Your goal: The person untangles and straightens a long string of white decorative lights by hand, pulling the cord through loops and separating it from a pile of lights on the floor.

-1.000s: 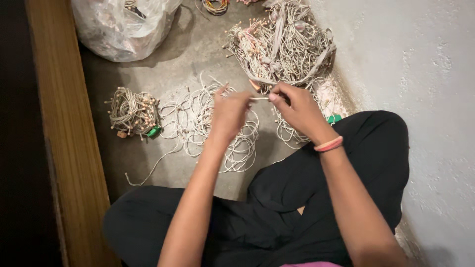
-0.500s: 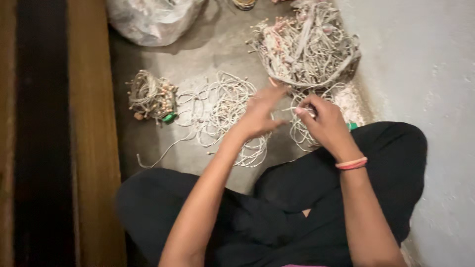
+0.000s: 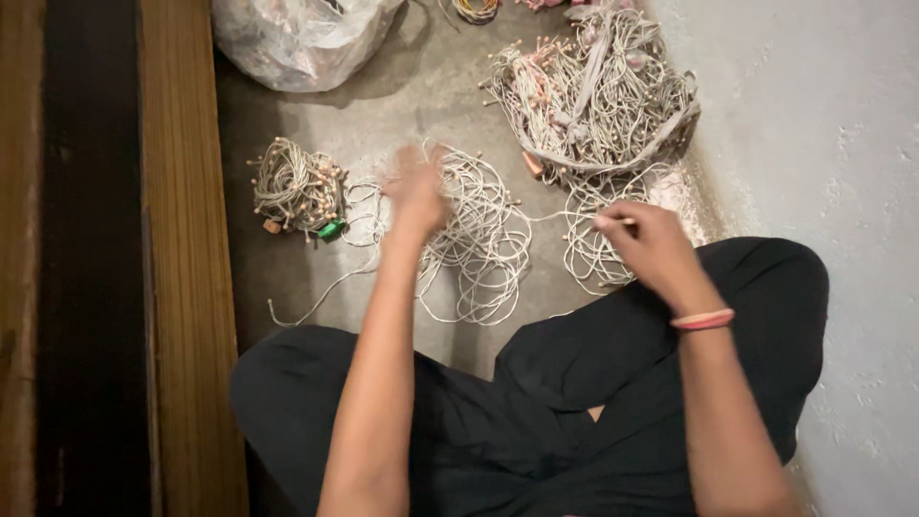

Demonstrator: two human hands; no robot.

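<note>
Left hand (image 3: 414, 191): blurred, fingers spread apart over loose wire coil (image 3: 469, 239) on the floor.
Right hand (image 3: 651, 244): fingers pinched together on wire strand (image 3: 613, 221).
Tip: keep strand taut between hands, clear of big tangled heap (image 3: 593, 91) beyond fingertips.

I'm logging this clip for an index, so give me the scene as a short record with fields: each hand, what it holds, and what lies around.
left hand: left hand, blurred, over the loose wire coil on the floor; grip unclear
right hand: right hand pinches a thin wire end
left of coil: small wound bundle with a green plug
behind: big tangled heap by the wall
top left: clear plastic bag
posture: seated cross-legged, black trousers
</note>
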